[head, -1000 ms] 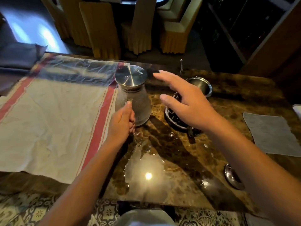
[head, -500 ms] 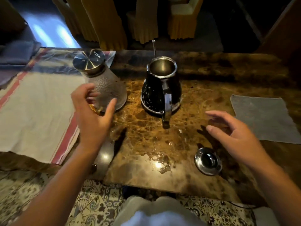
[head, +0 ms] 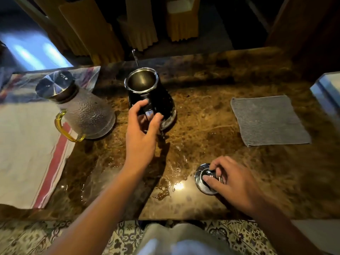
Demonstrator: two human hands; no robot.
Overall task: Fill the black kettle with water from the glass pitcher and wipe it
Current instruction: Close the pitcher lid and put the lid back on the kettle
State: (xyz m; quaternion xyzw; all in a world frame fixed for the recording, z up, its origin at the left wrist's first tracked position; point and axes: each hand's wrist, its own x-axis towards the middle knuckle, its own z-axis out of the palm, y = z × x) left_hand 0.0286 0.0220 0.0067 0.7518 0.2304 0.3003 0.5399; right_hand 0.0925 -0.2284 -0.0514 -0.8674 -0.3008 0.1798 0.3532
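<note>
Your left hand curled around the handle of the black kettle. Your right hand pinched the lid. The glass pitcher stood left of your left hand.

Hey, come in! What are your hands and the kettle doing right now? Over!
Left hand at the black kettle handle. Right hand pinching kettle lid knob. Kettle open, upright. Nothing blocking.

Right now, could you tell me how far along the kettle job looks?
Pouring looks finished: the glass pitcher stands capped on the counter, released. In hand: the left hand closes around the black kettle handle, the right hand pinches the kettle lid. Left: lidding and wiping; the grey cloth lies untouched.
</note>
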